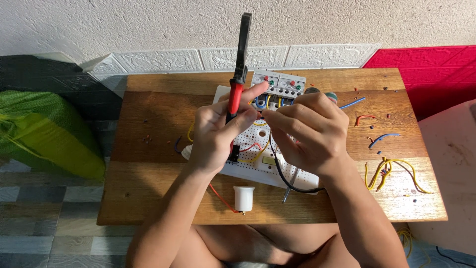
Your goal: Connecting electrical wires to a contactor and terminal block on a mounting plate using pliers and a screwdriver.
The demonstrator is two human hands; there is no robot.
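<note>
Head view: over a low wooden table (pixel 148 198), a white perforated wiring board (pixel 258 136) already carries relays and several wires; more cut wires lie loose. Left hand (pixel 214 131) grips red-handled pliers (pixel 237 79); right hand (pixel 307 129) pinches a black wire (pixel 278 171) above the board.

Low wooden table (pixel 148 124) bearing white perforated board (pixel 258 171) at centre, white lamp holder (pixel 243 198) at 6 o'clock, loose wire offcuts (pixel 386 171) at 3 o'clock.

The pliers (pixel 237 84) have red handles; the perforated board (pixel 258 149) is white; the worktop (pixel 148 124) is brown wood; loose wires (pixel 391 171) are yellow.
</note>
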